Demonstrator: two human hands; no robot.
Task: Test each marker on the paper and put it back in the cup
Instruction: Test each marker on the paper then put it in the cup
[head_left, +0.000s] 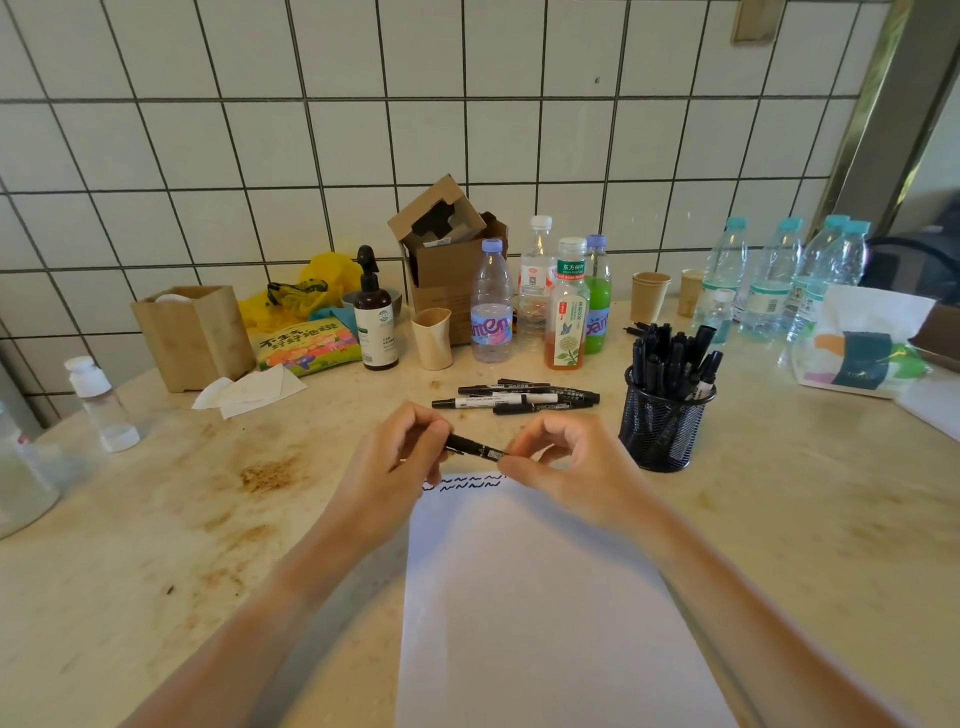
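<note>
A black marker (475, 447) lies level between my two hands, just above the top edge of the white paper (540, 597). My left hand (395, 462) grips its left end and my right hand (566, 462) pinches its right end. Two rows of black squiggles (467, 483) run along the top of the paper. Right of my hands stands a black mesh cup (662, 426) holding several black markers. Several more black markers (519, 397) lie loose on the table behind my hands.
Along the tiled wall stand drink bottles (491, 306), a brown pump bottle (374, 322), paper cups (649, 296), a cardboard box (447, 260) and a wooden box (192, 332). Water bottles (774, 275) and a tissue pack (862, 348) sit at the right, a small spray bottle (98, 400) at the left.
</note>
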